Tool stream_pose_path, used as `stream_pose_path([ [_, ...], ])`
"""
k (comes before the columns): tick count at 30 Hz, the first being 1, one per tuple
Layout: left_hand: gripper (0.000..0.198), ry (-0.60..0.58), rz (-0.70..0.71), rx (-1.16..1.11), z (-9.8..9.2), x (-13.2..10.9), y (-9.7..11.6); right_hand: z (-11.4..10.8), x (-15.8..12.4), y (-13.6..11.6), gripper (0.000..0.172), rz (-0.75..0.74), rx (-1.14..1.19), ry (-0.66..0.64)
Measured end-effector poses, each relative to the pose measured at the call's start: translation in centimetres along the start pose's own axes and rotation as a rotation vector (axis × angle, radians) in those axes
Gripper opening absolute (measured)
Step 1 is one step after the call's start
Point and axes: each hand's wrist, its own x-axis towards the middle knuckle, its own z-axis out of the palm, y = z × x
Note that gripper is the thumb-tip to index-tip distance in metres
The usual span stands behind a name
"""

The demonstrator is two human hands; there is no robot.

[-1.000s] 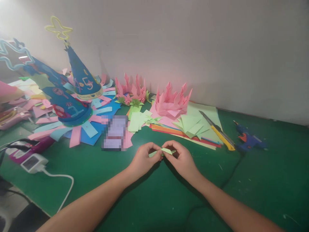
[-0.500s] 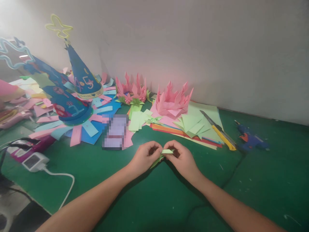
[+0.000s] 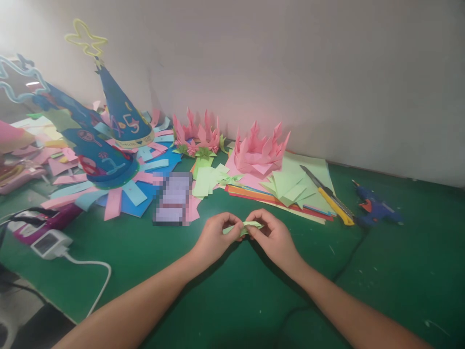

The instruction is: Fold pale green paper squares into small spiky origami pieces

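Between my two hands is a small folded piece of light green paper [image 3: 252, 224], held just above the green table [image 3: 232, 295]. My left hand [image 3: 218, 235] pinches its left part with thumb and fingers. From the other side my right hand [image 3: 271, 231] pinches it as well, and the fingertips of both hands nearly meet. Parts of the folds are hidden behind the fingers. Beyond the hands lie loose light green paper pieces [image 3: 290, 186] on a stack of coloured sheets [image 3: 250, 193], with a pink paper crown [image 3: 259, 154] behind them.
A yellow utility knife [image 3: 336, 206] lies across the stack's right edge, with a blue glue gun [image 3: 379, 206] further right. Another pink crown [image 3: 198, 133], a blurred-out phone [image 3: 173, 198] and blue cone hats [image 3: 125, 114] stand or lie leftward. A power strip [image 3: 32, 230] with cables sits at left.
The folded green paper has been turned: its lower-left end, which pointed down toward me, now lies more level within my left hand. Both hands stay nearly in place.
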Motion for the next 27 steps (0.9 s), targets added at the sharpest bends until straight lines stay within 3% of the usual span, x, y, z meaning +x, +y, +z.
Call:
stream_pose_path([
  [15,0.014,-0.029,0.020,0.003,-0.06,-0.08,-0.03,-0.09,-0.11,-0.23,0.006,-0.026,-0.066,-0.008],
  [23,0.026,0.059,-0.191,-0.421,-0.16,0.48,0.73,-0.08,-0.16,0.13,0.021,-0.089,0.046,0.006],
  [27,0.029,0.058,-0.175,-0.441,-0.26,0.37,0.64,-0.08,-0.22,0.19,0.007,-0.196,-0.131,0.012],
])
